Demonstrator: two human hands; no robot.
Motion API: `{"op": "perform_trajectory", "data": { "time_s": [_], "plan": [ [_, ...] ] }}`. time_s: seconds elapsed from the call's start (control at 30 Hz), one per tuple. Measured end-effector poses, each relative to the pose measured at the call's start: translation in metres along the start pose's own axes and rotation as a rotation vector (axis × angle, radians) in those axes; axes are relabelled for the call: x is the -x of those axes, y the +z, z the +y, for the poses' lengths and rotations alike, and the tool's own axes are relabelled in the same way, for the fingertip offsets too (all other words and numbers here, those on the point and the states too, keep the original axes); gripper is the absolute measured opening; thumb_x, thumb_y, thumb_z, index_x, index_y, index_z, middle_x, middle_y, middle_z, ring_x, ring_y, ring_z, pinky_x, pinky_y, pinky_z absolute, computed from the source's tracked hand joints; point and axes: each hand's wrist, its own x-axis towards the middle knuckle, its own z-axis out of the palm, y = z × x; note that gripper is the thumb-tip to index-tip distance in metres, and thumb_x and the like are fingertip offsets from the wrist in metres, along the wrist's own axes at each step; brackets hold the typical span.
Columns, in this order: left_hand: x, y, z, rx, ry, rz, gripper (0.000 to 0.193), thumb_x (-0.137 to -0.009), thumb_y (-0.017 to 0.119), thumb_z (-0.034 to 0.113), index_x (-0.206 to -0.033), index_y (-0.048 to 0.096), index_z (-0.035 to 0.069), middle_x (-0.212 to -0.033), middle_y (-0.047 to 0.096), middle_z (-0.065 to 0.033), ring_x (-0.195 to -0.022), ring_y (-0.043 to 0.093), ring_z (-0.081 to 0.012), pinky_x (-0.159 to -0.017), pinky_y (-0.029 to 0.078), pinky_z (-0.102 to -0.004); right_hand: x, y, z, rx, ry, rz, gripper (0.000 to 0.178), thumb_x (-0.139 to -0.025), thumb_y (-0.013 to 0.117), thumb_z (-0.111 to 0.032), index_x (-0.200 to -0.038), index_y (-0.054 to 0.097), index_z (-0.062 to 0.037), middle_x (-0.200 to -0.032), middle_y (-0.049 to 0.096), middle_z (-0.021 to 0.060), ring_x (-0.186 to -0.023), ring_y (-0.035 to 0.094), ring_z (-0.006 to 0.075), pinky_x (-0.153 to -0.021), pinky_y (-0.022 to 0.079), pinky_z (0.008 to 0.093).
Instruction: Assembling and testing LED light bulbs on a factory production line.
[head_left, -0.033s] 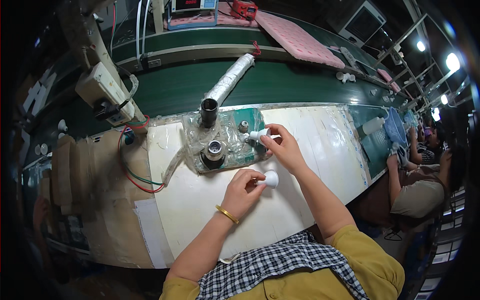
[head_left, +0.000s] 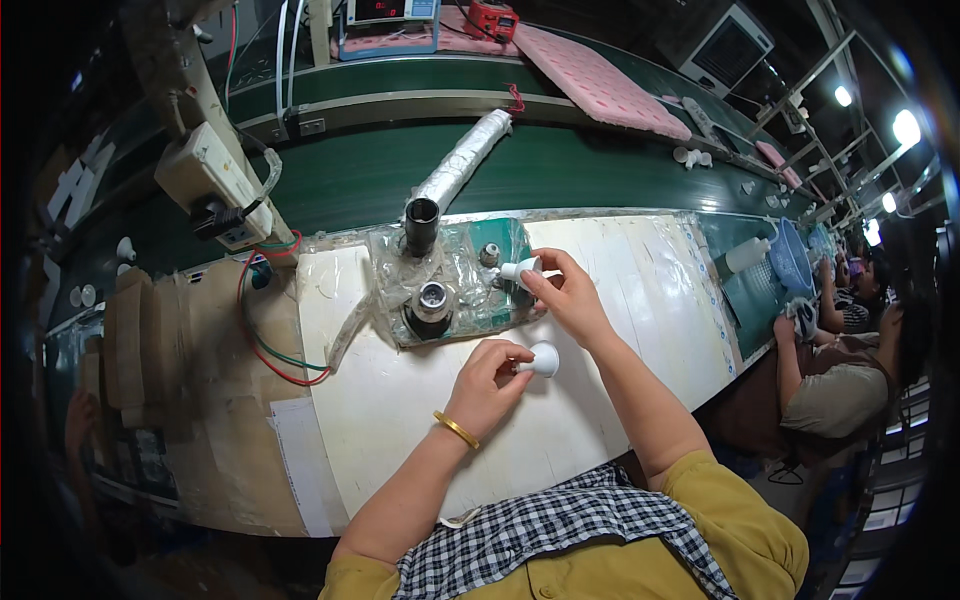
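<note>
- Two white, flared pieces are in your fingers, one to each hand.
- Your left hand pinches the nearer white piece between thumb and fingertips, its rounded wide end turned to the right, just above the white board.
- Your right hand grips the farther white piece by its wide end, narrow end pointing left toward the plastic-wrapped block — whether it touches anything there, you cannot tell from this view.
- Just beside that farther piece, on the block, stands a small metal socket.
- To its left on the same block rise a black tube and, nearer you, a metal-topped post.
- Behind the black tube, a silver-wrapped bar slants away over the green belt.
- Left of the block, red and green wires loop above brown cardboard.
- Well off to your right — past a blue basket — sits a co-worker.
</note>
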Motion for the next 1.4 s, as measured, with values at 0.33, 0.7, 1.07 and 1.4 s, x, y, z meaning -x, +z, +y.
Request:
{"op": "perform_trajectory", "data": {
  "time_s": [0.33, 0.7, 1.07, 1.4],
  "plan": [
    [-0.006, -0.002, -0.003, -0.007, 0.074, 0.004, 0.025, -0.081, 0.067, 0.002, -0.105, 0.062, 0.004, -0.104, 0.055, -0.0056, -0.085, 0.060, -0.0122, -0.076, 0.053, -0.0241, -0.020, 0.004, 0.009, 0.274, -0.175, 0.109, 0.046, -0.079, 0.072, -0.027, -0.113, 0.056, -0.0003, -0.102, 0.059, 0.0169, -0.090, 0.061, 0.0270, -0.079, 0.049, 0.0359],
    [0.002, 0.002, -0.009, -0.049, 0.048, 0.026, 0.026, -0.082, 0.071, 0.011, -0.106, 0.063, 0.005, -0.098, 0.058, -0.0047, -0.079, 0.061, -0.0105, -0.072, 0.052, -0.0236, -0.009, 0.008, 0.007, 0.296, -0.309, 0.153, 0.044, -0.075, 0.074, -0.024, -0.108, 0.057, -0.0018, -0.100, 0.060, 0.0157, -0.093, 0.059, 0.0301, -0.084, 0.048, 0.0377],
    [-0.006, -0.004, -0.010, 0.343, -0.194, 0.061, 0.031, -0.085, 0.065, 0.000, -0.115, 0.057, 0.002, -0.106, 0.059, -0.0049, -0.092, 0.060, -0.0094, -0.081, 0.049, -0.0208, -0.017, 0.005, -0.014, 0.408, -0.164, 0.073, 0.046, -0.077, 0.072, -0.032, -0.108, 0.060, -0.0002, -0.101, 0.064, 0.0165, -0.093, 0.062, 0.0273, -0.084, 0.048, 0.0350],
    [-0.014, -0.010, 0.001, 0.687, -0.260, 0.060, 0.034, -0.088, 0.058, -0.003, -0.121, 0.050, -0.004, -0.112, 0.060, -0.0096, -0.097, 0.062, -0.0130, -0.088, 0.051, -0.0232, -0.126, 0.050, -0.058, 0.218, -0.144, -0.039, 0.051, -0.084, 0.068, -0.033, -0.120, 0.053, 0.0005, -0.103, 0.061, 0.0098, -0.079, 0.059, 0.0116, -0.064, 0.049, 0.0262]
  ]
}}
